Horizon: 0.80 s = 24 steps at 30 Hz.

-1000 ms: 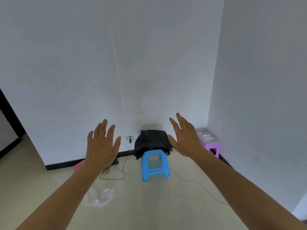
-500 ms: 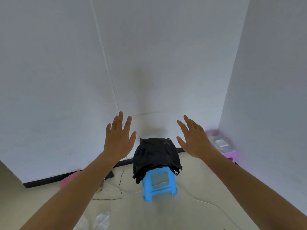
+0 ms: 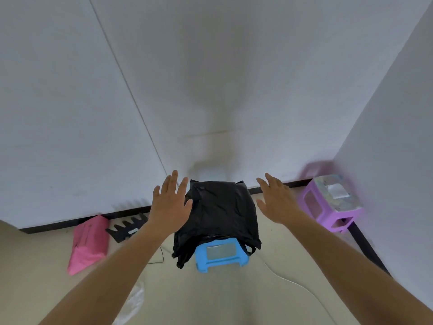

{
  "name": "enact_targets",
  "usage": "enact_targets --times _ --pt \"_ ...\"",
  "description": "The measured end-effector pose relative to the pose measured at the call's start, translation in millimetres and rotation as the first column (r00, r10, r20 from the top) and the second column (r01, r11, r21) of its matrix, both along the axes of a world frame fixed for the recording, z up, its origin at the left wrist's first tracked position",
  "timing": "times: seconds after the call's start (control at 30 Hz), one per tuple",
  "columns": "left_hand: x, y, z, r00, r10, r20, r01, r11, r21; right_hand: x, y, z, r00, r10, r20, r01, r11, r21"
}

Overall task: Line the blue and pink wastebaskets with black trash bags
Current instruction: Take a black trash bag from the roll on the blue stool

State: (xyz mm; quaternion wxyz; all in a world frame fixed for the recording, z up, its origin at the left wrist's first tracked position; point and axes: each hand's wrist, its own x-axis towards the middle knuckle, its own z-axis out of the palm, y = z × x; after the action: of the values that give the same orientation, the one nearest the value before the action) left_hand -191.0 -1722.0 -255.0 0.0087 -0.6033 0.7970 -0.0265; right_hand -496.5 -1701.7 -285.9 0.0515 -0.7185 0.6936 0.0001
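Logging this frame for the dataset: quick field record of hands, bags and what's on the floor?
left hand: open, fingers spread, holding nothing
right hand: open, holding nothing
black bags: piled on blue stool, between the hands
pink basket: on its side on the floor, left, unlined
purple stool: right corner, box on top
blue basket: not visible

Black trash bags (image 3: 219, 211) centre frame, on blue stool (image 3: 221, 254). Pink wastebasket (image 3: 89, 242) lower left. Purple stool (image 3: 328, 207) at right w/ multicolour patterned box (image 3: 334, 192) on top. Walls white, floor beige.
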Motion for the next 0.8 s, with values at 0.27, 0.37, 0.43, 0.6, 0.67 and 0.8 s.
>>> enact_targets --times 0.27,0.37,0.43,0.6,0.67,0.8 --pt "17 -67 -122 0.998 0.051 -0.047 -0.038 0.970 0.239 21 -74 -101 0.997 -0.052 0.063 0.043 0.989 0.141" --pt "23 -78 -206 0.993 0.111 -0.046 -0.090 0.940 0.330 36 -80 -182 0.990 -0.109 0.085 0.084 0.963 0.255" --pt "24 -77 -260 0.990 0.137 -0.045 -0.110 0.918 0.380 46 -78 -239 0.986 -0.134 0.102 0.095 0.942 0.321" --pt "27 -72 -381 0.974 0.192 -0.118 -0.129 0.904 0.406 66 -67 -365 0.960 -0.263 0.098 0.215 0.914 0.345" --pt "29 -70 -422 0.970 0.202 -0.132 -0.146 0.927 0.345 68 -61 -403 0.944 -0.318 0.089 0.281 0.915 0.291" --pt "40 -73 -459 0.938 0.278 -0.208 -0.236 0.950 0.203 67 -55 -438 0.919 -0.359 0.163 0.353 0.933 0.062"
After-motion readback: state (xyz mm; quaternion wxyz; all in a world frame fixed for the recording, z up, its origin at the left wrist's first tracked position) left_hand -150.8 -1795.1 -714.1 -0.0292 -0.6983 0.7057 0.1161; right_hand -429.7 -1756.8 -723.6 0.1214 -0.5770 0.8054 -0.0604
